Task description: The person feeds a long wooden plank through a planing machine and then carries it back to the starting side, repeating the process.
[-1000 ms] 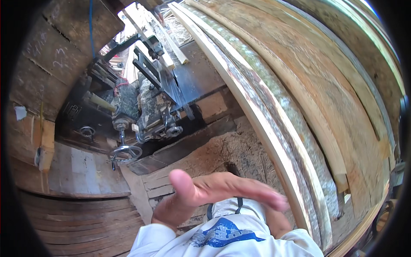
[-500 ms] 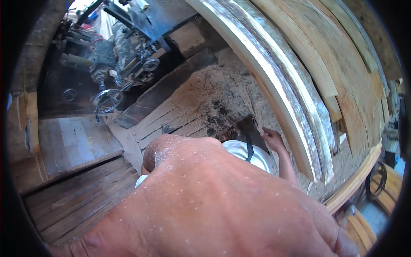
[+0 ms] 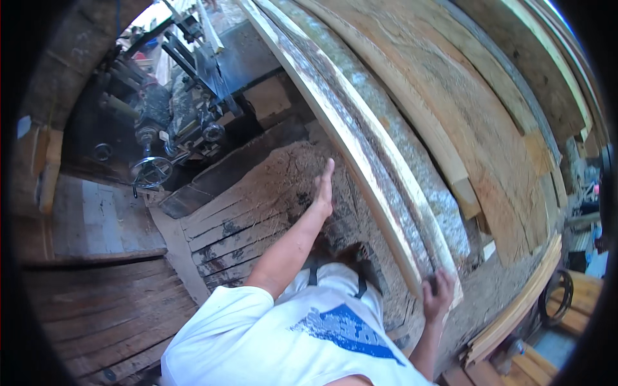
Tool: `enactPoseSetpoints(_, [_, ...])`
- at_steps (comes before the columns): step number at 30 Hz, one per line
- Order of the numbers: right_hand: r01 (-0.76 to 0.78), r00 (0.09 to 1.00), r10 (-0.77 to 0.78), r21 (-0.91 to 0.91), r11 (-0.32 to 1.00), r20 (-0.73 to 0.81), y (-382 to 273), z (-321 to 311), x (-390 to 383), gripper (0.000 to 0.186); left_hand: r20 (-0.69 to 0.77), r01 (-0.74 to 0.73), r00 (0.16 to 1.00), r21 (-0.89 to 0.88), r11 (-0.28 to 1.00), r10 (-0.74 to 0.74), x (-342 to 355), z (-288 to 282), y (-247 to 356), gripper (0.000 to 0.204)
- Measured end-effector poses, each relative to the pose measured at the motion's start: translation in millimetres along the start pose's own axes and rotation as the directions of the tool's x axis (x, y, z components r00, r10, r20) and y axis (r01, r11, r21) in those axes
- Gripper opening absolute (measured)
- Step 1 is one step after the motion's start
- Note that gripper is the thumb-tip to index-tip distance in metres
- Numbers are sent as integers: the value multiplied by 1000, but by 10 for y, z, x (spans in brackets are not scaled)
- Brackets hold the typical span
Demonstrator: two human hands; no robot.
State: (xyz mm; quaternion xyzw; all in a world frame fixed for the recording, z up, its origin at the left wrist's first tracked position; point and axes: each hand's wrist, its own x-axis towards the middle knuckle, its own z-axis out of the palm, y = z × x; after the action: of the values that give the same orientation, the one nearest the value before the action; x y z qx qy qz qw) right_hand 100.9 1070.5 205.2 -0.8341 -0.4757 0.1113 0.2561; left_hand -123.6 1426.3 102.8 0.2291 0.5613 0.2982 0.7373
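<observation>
A long, pale wooden plank with rough bark along its edge (image 3: 360, 157) runs from the top middle down to the right. My right hand (image 3: 438, 293) is at its lower end, fingers curled over the wood; the underside of the grip is hidden. My left hand (image 3: 325, 189) is held up beside the plank's left edge, fingers straight and palm toward the wood. Whether the left palm touches it I cannot tell. A second bark-edged board (image 3: 393, 128) lies directly against the plank's right side.
More wide boards (image 3: 476, 122) are stacked to the right. At the upper left stands a dark machine with a metal handwheel (image 3: 153, 171). Sawdust (image 3: 277, 170) is heaped on the slatted wooden floor (image 3: 116, 309). A black ring (image 3: 561, 297) hangs at the lower right.
My right hand has come onto the plank's end from beside it. My left arm has come into view, reaching forward. The bare skin filling the lower picture has gone; my white shirt shows.
</observation>
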Motion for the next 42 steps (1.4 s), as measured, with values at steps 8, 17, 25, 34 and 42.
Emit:
enactPoseSetpoints(8, [93,991,-48,-399,912,121,-209,111,-58,73,224,273,950,-264,925,-217,775,239,-423,126])
enactPoseSetpoints(17, [244,970,-211,-427,871,123,-246,100,-300,61,253,-157,874,-661,734,415,995,480,-780,81])
enactPoseSetpoints(25, [-32,886,153,-270,962,439,764,-309,-1503,65,417,300,904,-463,834,-93,-331,-266,-1829,78])
enactPoseSetpoints(34, [-512,598,342,17,859,725,2139,711,-1242,58,-70,123,987,-235,964,-143,-265,-758,-1904,95])
enactPoseSetpoints(42, [-462,685,303,74,884,663,1662,1144,-583,45,-81,38,997,516,856,5,-122,-1426,-1136,80])
